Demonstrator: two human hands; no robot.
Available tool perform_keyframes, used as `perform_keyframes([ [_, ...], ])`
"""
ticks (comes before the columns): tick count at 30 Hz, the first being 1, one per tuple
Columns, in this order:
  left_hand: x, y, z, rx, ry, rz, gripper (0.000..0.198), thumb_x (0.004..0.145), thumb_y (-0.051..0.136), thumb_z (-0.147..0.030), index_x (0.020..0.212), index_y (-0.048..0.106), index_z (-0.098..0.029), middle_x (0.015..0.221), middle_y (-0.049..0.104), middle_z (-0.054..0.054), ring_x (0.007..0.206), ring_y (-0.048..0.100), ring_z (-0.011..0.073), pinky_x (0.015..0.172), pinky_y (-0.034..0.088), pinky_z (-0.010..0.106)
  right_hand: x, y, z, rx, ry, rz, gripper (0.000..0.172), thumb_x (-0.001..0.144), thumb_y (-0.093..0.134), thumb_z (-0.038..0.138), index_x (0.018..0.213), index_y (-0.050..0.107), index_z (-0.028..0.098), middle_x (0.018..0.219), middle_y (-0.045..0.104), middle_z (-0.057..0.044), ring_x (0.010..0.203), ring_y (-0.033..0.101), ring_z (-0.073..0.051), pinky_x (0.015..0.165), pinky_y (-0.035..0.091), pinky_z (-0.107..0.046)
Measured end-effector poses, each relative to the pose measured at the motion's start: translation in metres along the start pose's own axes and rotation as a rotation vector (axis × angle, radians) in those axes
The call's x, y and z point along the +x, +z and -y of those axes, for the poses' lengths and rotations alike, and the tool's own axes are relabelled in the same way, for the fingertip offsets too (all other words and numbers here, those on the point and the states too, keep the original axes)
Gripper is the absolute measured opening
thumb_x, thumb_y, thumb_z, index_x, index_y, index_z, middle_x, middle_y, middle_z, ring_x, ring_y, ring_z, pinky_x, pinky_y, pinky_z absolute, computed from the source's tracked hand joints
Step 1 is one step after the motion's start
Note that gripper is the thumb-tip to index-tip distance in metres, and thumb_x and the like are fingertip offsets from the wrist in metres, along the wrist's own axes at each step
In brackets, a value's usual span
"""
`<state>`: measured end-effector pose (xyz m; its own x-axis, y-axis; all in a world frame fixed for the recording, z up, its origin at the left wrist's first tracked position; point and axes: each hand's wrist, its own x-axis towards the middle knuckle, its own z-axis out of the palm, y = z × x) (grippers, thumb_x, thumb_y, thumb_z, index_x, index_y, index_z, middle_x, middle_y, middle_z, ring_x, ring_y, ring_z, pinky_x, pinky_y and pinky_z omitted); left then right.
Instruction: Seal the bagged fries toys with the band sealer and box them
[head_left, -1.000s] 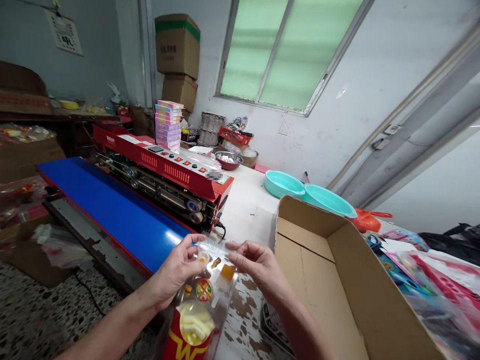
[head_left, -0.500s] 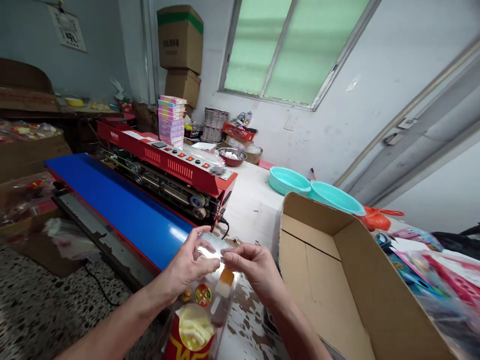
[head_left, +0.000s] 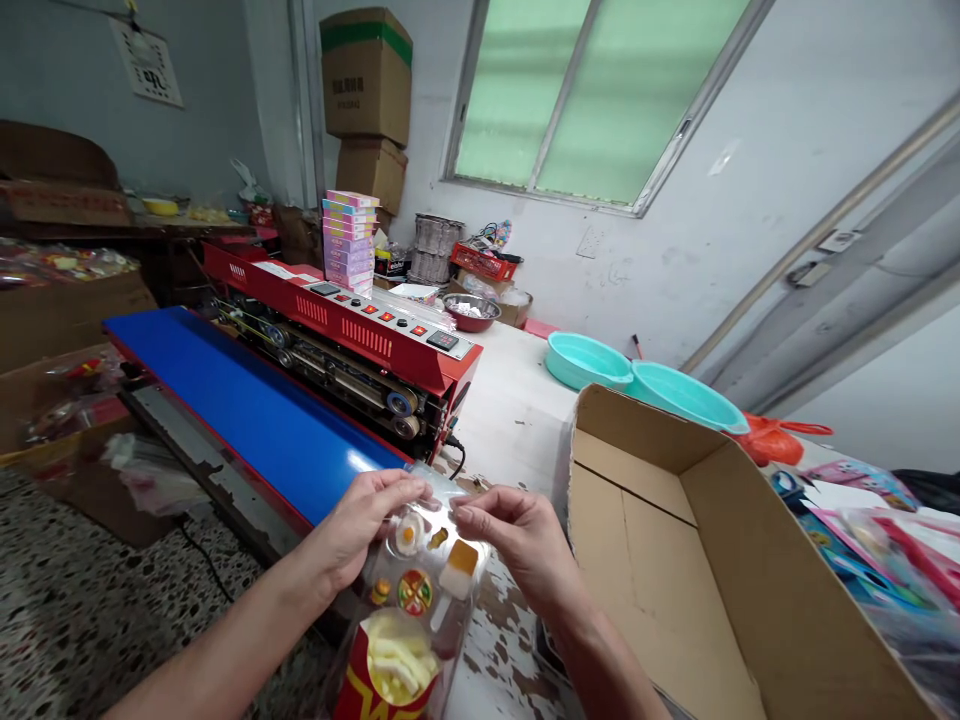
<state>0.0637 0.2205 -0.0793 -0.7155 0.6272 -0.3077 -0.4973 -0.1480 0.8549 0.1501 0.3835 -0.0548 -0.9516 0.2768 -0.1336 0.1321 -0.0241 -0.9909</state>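
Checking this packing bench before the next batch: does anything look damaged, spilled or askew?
Nothing is spilled. The white tabletop is worn, its paint flaked into brown patches beside the clear toy bag that the left hand and right hand pinch at the top. The cardboard box lies open.

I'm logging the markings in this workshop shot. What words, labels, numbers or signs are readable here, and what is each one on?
"W": yellow letter, cut off by the frame edge, on the red fries carton in the clear bag both hands hold.
Wall sign: dark characters, too blurred to read.
Stacked cardboard boxes: faint print, too small to read.
Red sealing machine: panel markings too small to read.
Pink boxes: unreadable.
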Motion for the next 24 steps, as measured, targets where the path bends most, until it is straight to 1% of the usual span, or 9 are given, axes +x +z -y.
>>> perform_keyframes([
  [1, 0.002, -0.001, 0.0, 0.013, 0.007, -0.015, 0.032, 0.067, 0.073, -0.039, 0.076, 0.064, -0.01, 0.074, 0.067, 0.006, 0.057, 0.057, 0.0112, 0.051, 0.042, 0.021, 0.001, 0.0, -0.002, -0.009, 0.001, -0.005, 0.025, 0.061, 0.081, 0.039, 0.062, 0.07, 0.017, 0.077, 0.071, -0.007, 0.067, 0.059, -0.014, 0.063, 0.045, -0.026],
  [3, 0.005, 0.0, 0.0, -0.007, 0.027, -0.029, 0.029, 0.063, 0.076, -0.036, 0.068, 0.063, -0.011, 0.066, 0.065, 0.004, 0.052, 0.054, 0.0098, 0.048, 0.041, 0.02, 0.003, 0.001, -0.006, -0.013, 0.005, -0.017, 0.026, 0.06, 0.081, 0.039, 0.063, 0.069, 0.016, 0.076, 0.071, -0.007, 0.064, 0.058, -0.013, 0.062, 0.045, -0.026],
  [10, 0.012, 0.005, 0.008, -0.102, 0.11, -0.107, 0.032, 0.06, 0.078, -0.037, 0.066, 0.06, -0.011, 0.064, 0.065, 0.003, 0.051, 0.055, 0.0111, 0.049, 0.043, 0.022, 0.008, 0.003, -0.013, -0.031, -0.065, -0.099, 0.025, 0.061, 0.081, 0.038, 0.066, 0.07, 0.016, 0.084, 0.071, -0.008, 0.081, 0.062, -0.02, 0.075, 0.048, -0.031],
  [12, 0.018, 0.003, 0.011, -0.094, 0.135, -0.115, 0.032, 0.06, 0.077, -0.037, 0.064, 0.058, -0.012, 0.059, 0.062, 0.001, 0.049, 0.053, 0.0099, 0.048, 0.042, 0.021, 0.008, 0.006, -0.013, -0.076, -0.079, -0.127, 0.024, 0.062, 0.08, 0.037, 0.065, 0.07, 0.016, 0.079, 0.071, -0.007, 0.077, 0.062, -0.019, 0.072, 0.048, -0.031],
  [15, 0.03, -0.003, 0.013, -0.065, 0.139, -0.113, 0.034, 0.059, 0.078, -0.038, 0.062, 0.057, -0.012, 0.053, 0.057, 0.0, 0.045, 0.049, 0.008, 0.046, 0.039, 0.02, 0.012, 0.01, -0.016, -0.076, -0.052, -0.151, 0.027, 0.06, 0.081, 0.038, 0.066, 0.069, 0.015, 0.07, 0.068, -0.005, 0.065, 0.057, -0.015, 0.063, 0.046, -0.029],
  [17, 0.039, -0.008, 0.011, -0.044, 0.098, -0.09, 0.035, 0.059, 0.079, -0.039, 0.067, 0.058, -0.011, 0.056, 0.059, 0.001, 0.047, 0.051, 0.0088, 0.047, 0.04, 0.02, 0.019, 0.01, -0.019, -0.021, -0.039, -0.168, 0.029, 0.057, 0.082, 0.038, 0.066, 0.067, 0.014, 0.065, 0.066, -0.004, 0.059, 0.055, -0.013, 0.058, 0.045, -0.026],
  [20, 0.048, -0.017, 0.007, 0.003, 0.02, -0.044, 0.041, 0.063, 0.077, -0.043, 0.085, 0.059, -0.013, 0.077, 0.067, 0.005, 0.053, 0.058, 0.0101, 0.049, 0.044, 0.021, 0.038, 0.006, -0.023, 0.078, -0.019, -0.225, 0.036, 0.051, 0.084, 0.037, 0.071, 0.063, 0.015, 0.062, 0.065, -0.002, 0.057, 0.057, -0.014, 0.057, 0.047, -0.027],
  [22, 0.052, -0.022, 0.004, 0.043, 0.0, -0.027, 0.048, 0.065, 0.075, -0.045, 0.097, 0.057, -0.015, 0.087, 0.068, 0.007, 0.056, 0.061, 0.0112, 0.048, 0.044, 0.02, 0.053, 0.002, -0.023, 0.116, -0.01, -0.277, 0.043, 0.047, 0.085, 0.036, 0.076, 0.061, 0.016, 0.062, 0.065, -0.002, 0.056, 0.058, -0.015, 0.054, 0.046, -0.027],
  [24, 0.055, -0.027, 0.001, 0.056, -0.014, -0.027, 0.055, 0.063, 0.078, -0.043, 0.104, 0.053, -0.016, 0.086, 0.068, 0.007, 0.056, 0.062, 0.0128, 0.047, 0.044, 0.021, 0.069, -0.001, -0.023, 0.125, -0.009, -0.322, 0.046, 0.045, 0.086, 0.035, 0.077, 0.059, 0.016, 0.06, 0.064, -0.002, 0.052, 0.056, -0.014, 0.048, 0.042, -0.025],
])
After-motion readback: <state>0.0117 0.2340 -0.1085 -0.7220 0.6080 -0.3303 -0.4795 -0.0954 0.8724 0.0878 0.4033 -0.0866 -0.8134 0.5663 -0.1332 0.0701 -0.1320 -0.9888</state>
